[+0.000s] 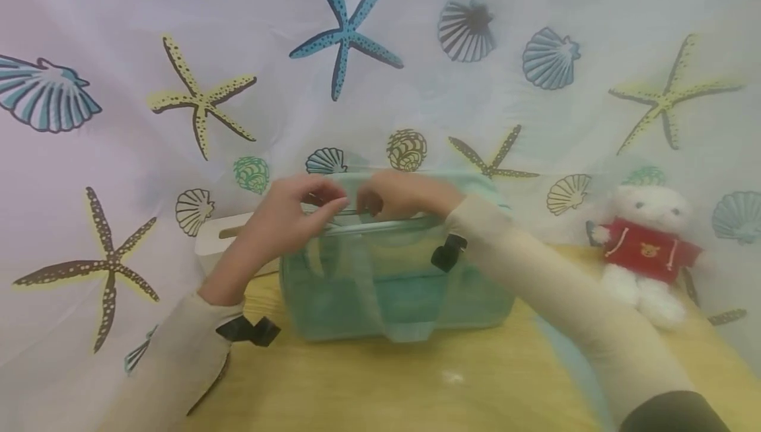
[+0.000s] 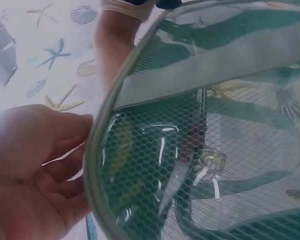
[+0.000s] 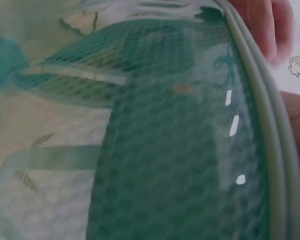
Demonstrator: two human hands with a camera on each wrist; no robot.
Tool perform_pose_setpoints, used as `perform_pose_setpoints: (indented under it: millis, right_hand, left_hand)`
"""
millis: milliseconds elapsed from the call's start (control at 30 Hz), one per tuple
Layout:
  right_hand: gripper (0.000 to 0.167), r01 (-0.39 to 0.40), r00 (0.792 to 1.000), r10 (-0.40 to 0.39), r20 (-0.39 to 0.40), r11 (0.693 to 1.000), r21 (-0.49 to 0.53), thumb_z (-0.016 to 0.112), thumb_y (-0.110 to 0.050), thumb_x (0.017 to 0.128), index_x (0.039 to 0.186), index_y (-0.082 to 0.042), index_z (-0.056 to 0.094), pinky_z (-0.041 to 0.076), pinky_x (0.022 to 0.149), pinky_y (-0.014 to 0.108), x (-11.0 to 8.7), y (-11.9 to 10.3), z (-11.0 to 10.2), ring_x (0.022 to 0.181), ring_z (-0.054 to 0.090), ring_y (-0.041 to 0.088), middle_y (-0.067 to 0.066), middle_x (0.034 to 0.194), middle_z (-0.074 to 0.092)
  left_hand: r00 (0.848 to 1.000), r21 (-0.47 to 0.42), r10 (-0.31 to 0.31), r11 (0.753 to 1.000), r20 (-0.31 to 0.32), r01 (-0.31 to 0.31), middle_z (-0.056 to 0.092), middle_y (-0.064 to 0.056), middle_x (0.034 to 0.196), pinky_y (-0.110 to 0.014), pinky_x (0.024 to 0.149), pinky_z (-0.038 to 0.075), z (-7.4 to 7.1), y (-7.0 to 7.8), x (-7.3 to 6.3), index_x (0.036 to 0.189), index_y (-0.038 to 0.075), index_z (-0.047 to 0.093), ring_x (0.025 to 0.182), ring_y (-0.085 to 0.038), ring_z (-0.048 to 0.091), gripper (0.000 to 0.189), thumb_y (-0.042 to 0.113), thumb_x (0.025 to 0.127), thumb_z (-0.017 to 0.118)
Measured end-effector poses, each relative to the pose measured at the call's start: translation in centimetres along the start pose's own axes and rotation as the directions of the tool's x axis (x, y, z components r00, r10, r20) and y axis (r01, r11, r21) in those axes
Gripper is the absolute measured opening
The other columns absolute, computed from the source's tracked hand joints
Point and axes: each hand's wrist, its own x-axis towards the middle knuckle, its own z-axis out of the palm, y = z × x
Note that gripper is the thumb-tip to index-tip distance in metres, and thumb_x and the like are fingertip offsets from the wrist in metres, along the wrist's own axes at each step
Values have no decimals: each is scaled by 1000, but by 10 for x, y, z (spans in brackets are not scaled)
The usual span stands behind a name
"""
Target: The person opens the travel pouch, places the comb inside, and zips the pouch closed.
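Observation:
A see-through green bag [image 1: 392,287] with pale piping and a pale strap stands on the table. Above its top rim, my left hand [image 1: 291,214] has bent fingers, with thumb and index tips close together. In the left wrist view, that hand's fingers lie at the bag's piped edge [image 2: 102,135], partly behind it. My right hand [image 1: 395,194] is close beside the left, fingers curled down over the top opening; its fingertips are hidden. The right wrist view shows blurred right-hand fingers [image 3: 265,25] beyond the rim. Whether either hand pinches the bag's edge is unclear.
A white box [image 1: 214,240] with a slot in its top sits behind my left forearm. At the right is a white plush toy [image 1: 648,247] in a red top. A cloth [image 1: 380,115] printed with shells and starfish hangs behind the wooden table [image 1: 380,386].

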Motion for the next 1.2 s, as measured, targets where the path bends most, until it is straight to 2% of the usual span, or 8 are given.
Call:
perform_pose_setpoints:
  millis: [100, 200, 300, 467, 667, 900, 1067, 1200]
  right_hand:
    - [29, 33, 999, -34, 9, 999, 8, 68, -8, 93, 122, -7, 70, 54, 101, 39, -3, 0, -3, 112, 69, 26, 12, 119, 75]
    - [32, 24, 1000, -24, 20, 1000, 12, 74, -20, 93, 123, -11, 67, 52, 102, 41, -5, -1, -4, 114, 67, 27, 11, 122, 73]
    - [48, -11, 998, 11, 58, 1000, 3, 77, -25, 91, 135, -16, 61, 50, 106, 42, -7, 0, -4, 124, 63, 25, 9, 134, 68]
    - [70, -58, 990, 64, 124, 997, -50, 75, -30, 94, 156, -21, 43, 49, 110, 42, -16, 10, 1, 134, 58, 26, 7, 149, 58]
    - [73, -88, 989, 94, 111, 994, -62, 74, -29, 95, 158, -25, 40, 48, 112, 45, -39, 23, 4, 135, 59, 28, 3, 157, 52]
    - [85, -175, 977, 186, 104, 979, -106, 80, -27, 90, 161, -27, 34, 43, 117, 48, -71, 42, 5, 138, 56, 29, 6, 153, 56]
    - [70, -241, 965, 245, 91, 969, -53, 56, -8, 101, 161, -33, 31, 42, 117, 51, -93, 48, 5, 139, 55, 28, 6, 149, 59]
    - [76, -242, 966, 239, 103, 970, 21, 44, 7, 96, 162, -29, 31, 43, 117, 51, -106, 55, 6, 140, 54, 30, 10, 152, 56]
  left_hand:
    - [986, 40, -32, 999, 166, 26, 78, -3, 104, -43, 88, 60, -1, 0, 19, 109, 13, 77, 97, -19, 72, 15, 23, 98, 72]
    - [946, 64, -105, 994, 306, 90, 76, -6, 119, -46, 94, 58, -2, -6, 27, 121, 13, 74, 110, -24, 71, 30, 30, 97, 73]
    - [900, 41, -159, 987, 405, 156, 68, -10, 137, -51, 104, 53, -4, -14, 28, 136, 10, 66, 128, -30, 63, 49, 37, 96, 73]
    - [859, -26, -147, 983, 490, 182, 55, -16, 152, -57, 113, 45, -3, -23, 29, 149, 6, 51, 142, -37, 51, 68, 42, 96, 72]
    - [820, -65, -129, 978, 558, 198, 35, -21, 165, -57, 120, 36, -1, -22, 33, 165, 11, 15, 153, -40, 35, 93, 42, 97, 70]
    - [804, -71, -123, 977, 582, 201, 31, -22, 166, -58, 123, 31, 3, -25, 38, 167, 17, 3, 155, -41, 29, 101, 42, 97, 71]
    - [798, -104, -99, 974, 594, 199, 29, -19, 168, -58, 124, 29, 3, -31, 38, 167, 19, 5, 156, -39, 27, 99, 38, 97, 72]
    - [794, -122, -86, 973, 602, 198, 27, -18, 169, -59, 124, 28, 3, -29, 39, 167, 19, 6, 157, -39, 26, 98, 39, 96, 72]
